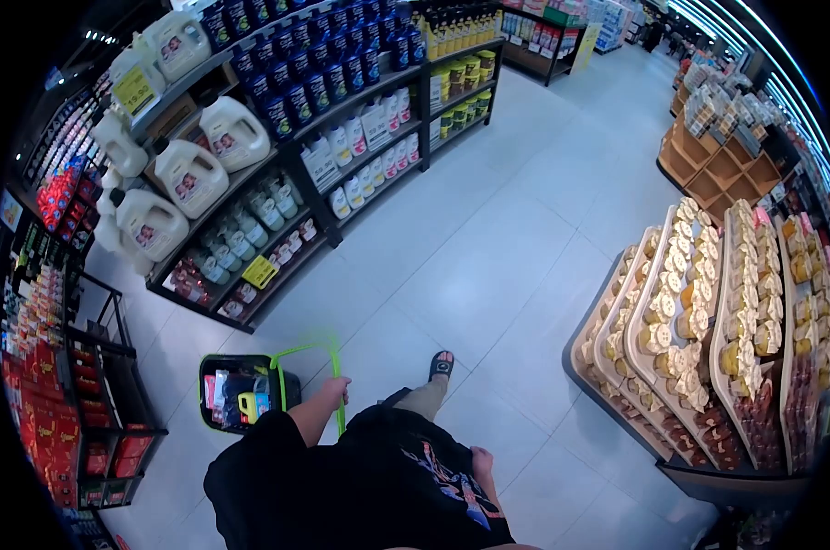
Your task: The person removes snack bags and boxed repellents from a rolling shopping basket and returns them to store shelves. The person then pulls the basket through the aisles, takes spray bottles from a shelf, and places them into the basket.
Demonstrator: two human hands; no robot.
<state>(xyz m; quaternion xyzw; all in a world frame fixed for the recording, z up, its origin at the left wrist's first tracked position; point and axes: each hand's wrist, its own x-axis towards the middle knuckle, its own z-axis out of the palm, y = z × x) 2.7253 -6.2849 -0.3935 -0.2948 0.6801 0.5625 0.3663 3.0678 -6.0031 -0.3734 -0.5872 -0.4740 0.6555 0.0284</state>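
Observation:
My left hand (338,391) is closed around the bright green handle (334,353) of a black shopping basket (289,389) with a green rim. The basket stands to the left of my body, close to the floor. Inside it lie a yellow-and-blue container (255,404) and several packages whose kinds I cannot make out. My right hand (482,461) hangs low beside my body, near no goods; its fingers are too small and partly hidden to read. One foot in a dark sandal (442,365) is forward on the pale tiles.
Left of the aisle, a shelf unit (334,234) carries large white jugs (190,179), blue packs (337,81) and white bottles (339,147). On the right stands a tiered display (575,367) with rows of gold-topped jars (658,337). Red boxes (48,403) fill a rack at lower left. Tiled floor (475,234) runs between them.

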